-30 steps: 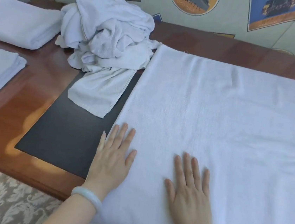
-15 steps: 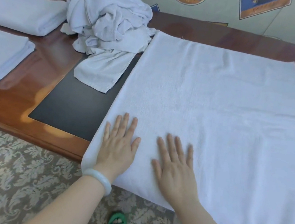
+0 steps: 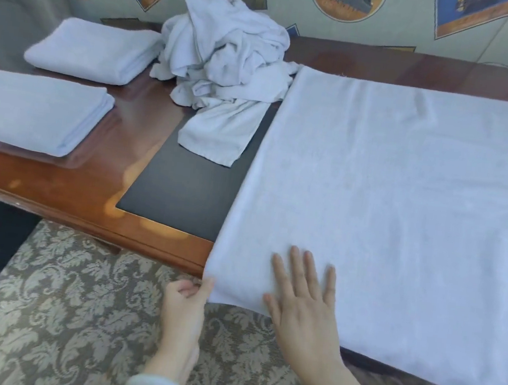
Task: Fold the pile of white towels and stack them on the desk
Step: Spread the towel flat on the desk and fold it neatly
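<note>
Currently two folded towels, one pile, one spread towel lie out.

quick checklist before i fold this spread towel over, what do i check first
1. Corner grip: ok, the left hand pinches the spread towel at its near-left corner.
2. Second corner held: not ok, the right hand lies flat on the towel.
3. Towel smooth: ok, only faint creases.
4. Far-left corner free: cannot tell, the unfolded pile meets it.
5. Right edge: cannot tell, out of frame.
6. Stacking spot: ok, a folded stack sits at the left end of the desk.
</note>
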Demonstrator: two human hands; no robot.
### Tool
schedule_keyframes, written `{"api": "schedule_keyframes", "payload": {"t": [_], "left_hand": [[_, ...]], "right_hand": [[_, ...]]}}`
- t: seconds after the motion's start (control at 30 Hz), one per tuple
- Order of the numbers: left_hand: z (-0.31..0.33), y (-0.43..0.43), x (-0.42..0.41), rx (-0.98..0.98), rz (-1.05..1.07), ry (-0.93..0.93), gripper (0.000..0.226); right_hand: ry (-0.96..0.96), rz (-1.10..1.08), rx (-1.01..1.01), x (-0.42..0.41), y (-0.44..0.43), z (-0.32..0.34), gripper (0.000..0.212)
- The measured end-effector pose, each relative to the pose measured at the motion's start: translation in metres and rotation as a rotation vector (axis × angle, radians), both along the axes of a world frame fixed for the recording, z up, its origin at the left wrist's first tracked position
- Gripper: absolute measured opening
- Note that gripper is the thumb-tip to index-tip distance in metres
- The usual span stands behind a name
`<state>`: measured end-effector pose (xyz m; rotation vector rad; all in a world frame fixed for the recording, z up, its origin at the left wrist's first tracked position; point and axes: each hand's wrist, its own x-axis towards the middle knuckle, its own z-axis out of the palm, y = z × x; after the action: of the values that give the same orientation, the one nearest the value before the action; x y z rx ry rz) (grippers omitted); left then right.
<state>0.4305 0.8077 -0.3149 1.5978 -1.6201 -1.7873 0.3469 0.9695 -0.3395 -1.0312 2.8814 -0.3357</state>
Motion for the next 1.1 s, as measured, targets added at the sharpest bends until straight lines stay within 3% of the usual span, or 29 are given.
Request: {"api": "schedule_keyframes", "payload": {"t": [0.07,0.13,0.23,0.33,0.53,0.63,0.7,0.77,0.83,0.9,0.97,1.03,1.1], "left_hand": [[-0.004,-0.004,0.003,0.425,0.039,0.224,0.026],[-0.004,-0.011,0.005,0.533,-0.019,0.297,0.032],[-0.007,-0.02,0.012,0.53,-0.101,0.287,0.028],[-0.007,-0.024,0.023,0.492,-0.156,0.254,0.019],[-0.008,-0.049,0.035,0.149,-0.245,0.108,0.014],[-0.01,-0.048,0.034,0.141,-0.255,0.128,0.017],[-0.013,-0.039,0.034,0.23,-0.211,0.169,0.016],[-0.018,-0.027,0.033,0.371,-0.131,0.218,0.017],[-0.022,-0.013,0.03,0.38,-0.033,0.169,0.02],[-0.02,0.006,0.022,0.109,-0.019,-0.049,0.024],[-0.005,0.033,0.009,-0.391,-0.128,-0.146,0.015],[0.001,0.066,-0.01,-0.857,-0.419,0.129,0.019],[-0.003,0.107,-0.04,-1.021,-0.783,0.294,0.032]], "right_hand": [[-0.016,-0.083,-0.01,0.005,-0.008,0.004,0.057],[-0.018,-0.155,-0.074,-0.004,-0.021,0.013,0.059],[-0.042,-0.089,-0.096,-0.022,-0.048,0.025,0.056],[-0.103,0.056,0.031,-0.032,-0.074,0.02,0.068],[0.032,0.031,0.188,-0.024,-0.086,-0.001,0.067],[-0.008,0.022,0.183,-0.024,-0.088,0.005,0.068],[-0.074,0.037,0.132,-0.024,-0.088,0.011,0.076],[-0.148,-0.012,-0.042,-0.023,-0.077,0.016,0.091],[-0.163,-0.119,-0.187,-0.021,-0.053,0.024,0.089],[-0.09,-0.256,-0.215,-0.024,-0.009,0.028,0.082],[-0.058,-0.386,-0.174,-0.03,0.042,0.028,0.08],[-0.061,-0.476,-0.097,-0.04,0.09,0.028,0.084],[-0.071,-0.546,-0.06,-0.052,0.132,0.026,0.084]]}}
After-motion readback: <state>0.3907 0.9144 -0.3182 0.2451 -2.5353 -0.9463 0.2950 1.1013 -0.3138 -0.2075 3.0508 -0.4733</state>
